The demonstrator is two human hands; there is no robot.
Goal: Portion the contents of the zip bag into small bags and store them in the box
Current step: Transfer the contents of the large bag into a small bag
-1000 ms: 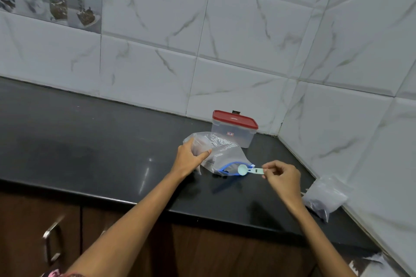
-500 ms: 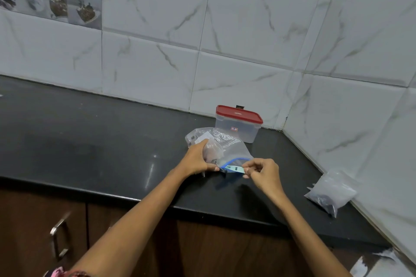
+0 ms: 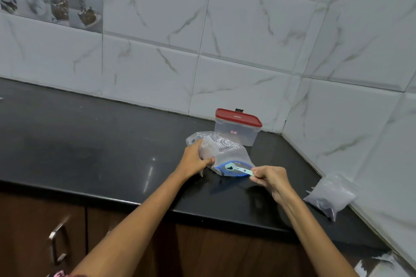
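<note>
While left hand (image 3: 195, 158) grips zip bag (image 3: 227, 153), right hand (image 3: 271, 177) pinches spoon (image 3: 238, 168) at bag mouth.

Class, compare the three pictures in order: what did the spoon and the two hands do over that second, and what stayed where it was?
The right hand pushed the spoon into the zip bag, then drew it back out to the bag's blue mouth, its bowl now holding dark grains. The left hand kept gripping the bag. The red-lidded box and the small filled bag by the wall did not move.
</note>
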